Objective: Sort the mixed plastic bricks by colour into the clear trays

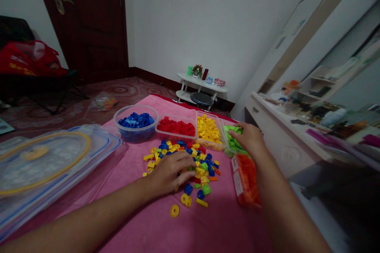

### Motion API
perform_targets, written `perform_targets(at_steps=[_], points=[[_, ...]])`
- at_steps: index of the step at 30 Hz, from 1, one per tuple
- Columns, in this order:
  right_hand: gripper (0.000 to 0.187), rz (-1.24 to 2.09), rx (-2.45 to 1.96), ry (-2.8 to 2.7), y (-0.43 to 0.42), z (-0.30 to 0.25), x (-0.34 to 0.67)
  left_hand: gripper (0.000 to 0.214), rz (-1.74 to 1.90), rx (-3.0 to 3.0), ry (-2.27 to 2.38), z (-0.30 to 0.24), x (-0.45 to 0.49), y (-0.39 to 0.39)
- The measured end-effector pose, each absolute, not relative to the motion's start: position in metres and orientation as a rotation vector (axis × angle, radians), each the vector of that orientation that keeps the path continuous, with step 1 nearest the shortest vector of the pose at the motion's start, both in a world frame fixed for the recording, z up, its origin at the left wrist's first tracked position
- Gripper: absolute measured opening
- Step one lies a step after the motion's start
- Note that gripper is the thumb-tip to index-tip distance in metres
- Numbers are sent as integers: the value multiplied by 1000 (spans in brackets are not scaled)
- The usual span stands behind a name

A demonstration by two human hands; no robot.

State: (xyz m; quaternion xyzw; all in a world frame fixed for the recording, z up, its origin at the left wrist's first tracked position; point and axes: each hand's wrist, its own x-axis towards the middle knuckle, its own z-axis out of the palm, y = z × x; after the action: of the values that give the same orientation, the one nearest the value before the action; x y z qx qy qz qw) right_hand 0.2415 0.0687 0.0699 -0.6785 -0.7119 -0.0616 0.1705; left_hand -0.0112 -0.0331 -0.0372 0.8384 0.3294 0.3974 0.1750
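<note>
A heap of small mixed bricks [198, 166], yellow, blue, red and green, lies on a pink cloth [208, 225]. My left hand [170, 174] rests on the heap's near left part with fingers curled over some bricks; what it grips is hidden. My right hand [249, 140] reaches over the clear tub of green bricks [233, 140], fingers bent down into it, contents of the fingers unseen. Behind the heap stand a round bowl of blue bricks [135, 122], a tub of red bricks [177, 127] and a tub of yellow bricks [209, 129].
An orange-filled clear box [246, 182] lies by my right forearm at the cloth's right edge. Stacked clear lids [44, 162] sit at the left. A white dresser with clutter [297, 126] stands to the right, a small white shelf [202, 87] beyond, a dark door [89, 19] behind.
</note>
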Motion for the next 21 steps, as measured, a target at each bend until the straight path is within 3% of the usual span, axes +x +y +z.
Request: perform_targets(at_steps=[5, 10, 13, 16, 21], points=[[40, -175, -1991, -2072, 78, 88, 262, 38, 922, 2638, 723, -32, -8, -38], [16, 97, -1813, -2361, 41, 57, 222, 57, 806, 2736, 892, -38, -7, -38], [30, 318, -1707, -2551, 20, 25, 200, 45, 786, 2676, 1078, -44, -7, -36], [39, 334, -1718, -2579, 12, -1, 190, 27, 795, 2643, 1133, -46, -6, -34], [20, 296, -1741, -2455, 12, -10, 193, 18, 828, 2605, 1133, -49, -4, -29]])
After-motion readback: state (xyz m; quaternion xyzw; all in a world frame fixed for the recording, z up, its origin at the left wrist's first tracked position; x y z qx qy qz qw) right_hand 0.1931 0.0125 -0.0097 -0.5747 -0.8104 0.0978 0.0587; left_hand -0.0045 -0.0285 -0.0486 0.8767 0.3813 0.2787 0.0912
